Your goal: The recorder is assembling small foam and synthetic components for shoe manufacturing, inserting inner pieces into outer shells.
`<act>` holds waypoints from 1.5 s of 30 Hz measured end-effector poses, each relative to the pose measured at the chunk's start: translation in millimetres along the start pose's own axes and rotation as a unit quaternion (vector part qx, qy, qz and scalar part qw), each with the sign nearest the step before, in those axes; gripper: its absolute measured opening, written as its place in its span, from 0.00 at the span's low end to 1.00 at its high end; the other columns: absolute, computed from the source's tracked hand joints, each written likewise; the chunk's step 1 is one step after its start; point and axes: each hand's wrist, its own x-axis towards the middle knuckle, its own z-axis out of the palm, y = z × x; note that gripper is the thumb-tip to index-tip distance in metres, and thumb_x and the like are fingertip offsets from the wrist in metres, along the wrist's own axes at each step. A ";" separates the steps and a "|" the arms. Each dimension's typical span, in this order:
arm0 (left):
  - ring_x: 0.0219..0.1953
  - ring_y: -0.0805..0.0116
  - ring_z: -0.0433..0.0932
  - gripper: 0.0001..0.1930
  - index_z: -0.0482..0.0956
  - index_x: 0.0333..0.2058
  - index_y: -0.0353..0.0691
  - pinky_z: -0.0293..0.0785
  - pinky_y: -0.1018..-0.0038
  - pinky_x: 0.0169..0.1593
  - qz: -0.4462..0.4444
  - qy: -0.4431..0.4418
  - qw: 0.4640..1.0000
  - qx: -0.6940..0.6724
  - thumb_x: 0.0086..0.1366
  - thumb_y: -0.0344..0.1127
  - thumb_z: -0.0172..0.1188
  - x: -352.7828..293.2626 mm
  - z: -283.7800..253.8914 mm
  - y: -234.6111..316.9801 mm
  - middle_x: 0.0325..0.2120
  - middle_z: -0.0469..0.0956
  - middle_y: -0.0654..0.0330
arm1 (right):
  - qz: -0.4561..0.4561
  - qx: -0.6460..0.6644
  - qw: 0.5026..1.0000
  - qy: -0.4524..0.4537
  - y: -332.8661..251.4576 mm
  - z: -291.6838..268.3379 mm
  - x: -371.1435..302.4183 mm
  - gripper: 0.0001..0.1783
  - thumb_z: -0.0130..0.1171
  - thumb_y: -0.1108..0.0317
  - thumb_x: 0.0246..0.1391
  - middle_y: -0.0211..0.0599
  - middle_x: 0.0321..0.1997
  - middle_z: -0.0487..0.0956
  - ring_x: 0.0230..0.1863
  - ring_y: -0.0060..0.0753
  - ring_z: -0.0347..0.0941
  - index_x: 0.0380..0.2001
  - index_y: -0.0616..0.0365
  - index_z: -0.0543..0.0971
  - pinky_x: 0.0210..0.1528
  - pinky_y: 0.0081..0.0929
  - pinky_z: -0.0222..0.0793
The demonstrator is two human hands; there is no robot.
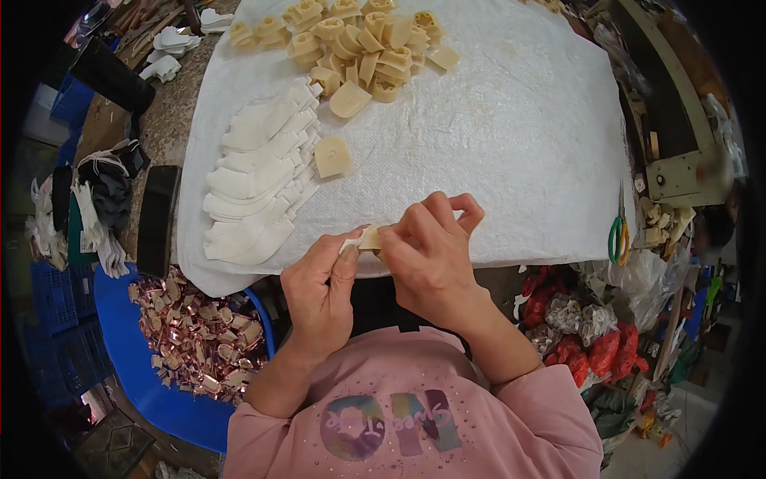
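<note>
Just above the table's front edge, my left hand (317, 287) and my right hand (431, 259) are close together, both pinching a small beige piece (371, 238). Something white shows at the left thumb, probably a thin cut piece; the fingers partly hide it. On the white woven cover (495, 160), overlapping white cut pieces (254, 184) lie in a column to the left. One rounded beige piece (333, 156) rests flat beside them. Farther back is a heap of similar beige pieces (371, 52), many of them curled into loops.
Green-and-orange-handled scissors (619, 238) lie at the cover's right edge, near a greenish machine (690, 176). A dark phone (158, 219) is at left. Below it stands a blue basin (152, 395) of shiny pinkish pieces (203, 339). Red and clear plastic bags (586, 331) crowd the lower right.
</note>
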 end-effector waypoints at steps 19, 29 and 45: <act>0.32 0.74 0.69 0.10 0.79 0.43 0.35 0.66 0.81 0.37 0.072 -0.018 0.994 -0.084 0.64 0.29 0.56 -1.1 11.3 -27.9 0.33 0.72 0.59 | 0.029 0.211 0.976 0.051 19.2 16.5 -20.7 0.20 0.55 0.83 0.28 0.32 0.30 0.66 0.36 0.36 0.62 0.31 0.54 0.74 0.43 0.39 0.45; 0.25 0.72 0.65 0.08 0.76 0.29 0.34 0.62 0.78 0.26 0.205 0.002 0.979 0.010 0.61 0.33 0.60 8.1 17.4 -25.3 0.22 0.69 0.62 | 0.033 0.362 0.932 -0.002 22.6 12.2 -21.3 0.17 0.52 0.83 0.34 0.35 0.28 0.64 0.34 0.38 0.60 0.32 0.55 0.73 0.41 0.33 0.48; 0.28 0.63 0.69 0.14 0.78 0.27 0.40 0.64 0.73 0.32 0.346 0.063 0.931 0.094 0.39 0.18 0.65 17.6 4.3 -22.0 0.22 0.70 0.64 | -0.075 0.175 0.979 0.067 20.9 15.9 -15.2 0.21 0.64 0.75 0.31 0.33 0.36 0.73 0.36 0.40 0.65 0.36 0.56 0.75 0.46 0.38 0.54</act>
